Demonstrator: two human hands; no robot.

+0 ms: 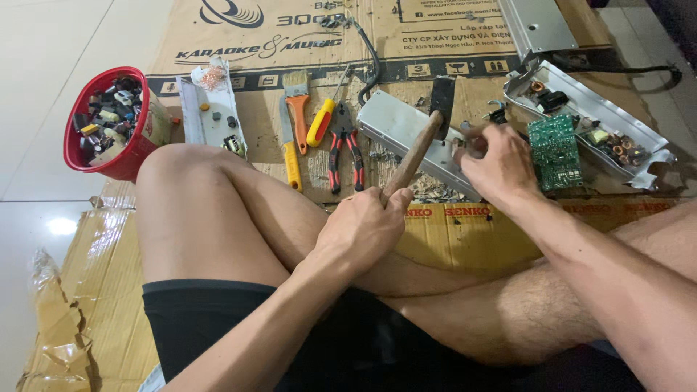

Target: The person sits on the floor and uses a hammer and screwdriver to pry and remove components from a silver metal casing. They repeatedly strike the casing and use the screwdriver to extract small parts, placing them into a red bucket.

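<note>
Pale, glossy floor tiles (51,43) are covering the room, with thin grout lines running across them. A bright spot of light (61,226) is reflecting off the tile at the left, suggesting a lamp overhead. Flattened brown cardboard sheets (406,43) are lying over the floor and serving as a work mat, their printed faces turned up. Another piece of cardboard (87,290) is spreading toward the lower left, and its edge is sitting torn and crumpled where shiny packing tape (51,319) is peeling away. More tile is showing at the upper right corner (624,22). No walls, windows or furniture are showing.
</note>
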